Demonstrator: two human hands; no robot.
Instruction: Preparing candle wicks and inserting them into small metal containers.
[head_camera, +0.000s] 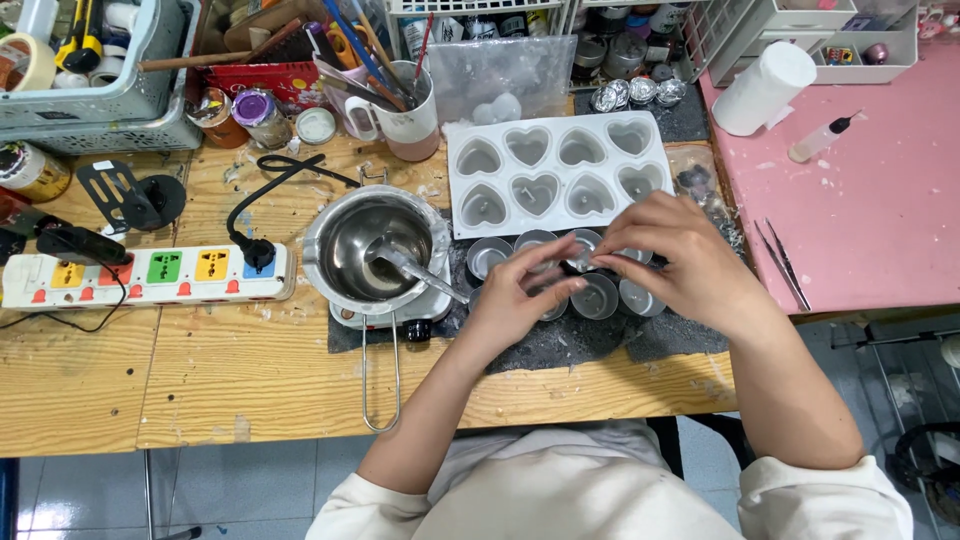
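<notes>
My left hand (515, 300) and my right hand (675, 262) meet over a cluster of small round metal tealight cups (490, 256) on a dark mat (590, 342). Fingertips of both hands pinch at one small cup (583, 262) in the middle of the cluster. Just behind the cups lies a white silicone mould (560, 172) with heart-shaped cavities. Left of the hands, a steel melting pot (375, 250) with a spoon (415, 268) in it sits on a small hot plate.
A white power strip (150, 277) with coloured sockets lies at left. A mug of brushes (408, 110), jars and baskets line the back. At right, a pink table (850, 190) holds a white roll, a squeeze bottle (822, 138) and tweezers (782, 262).
</notes>
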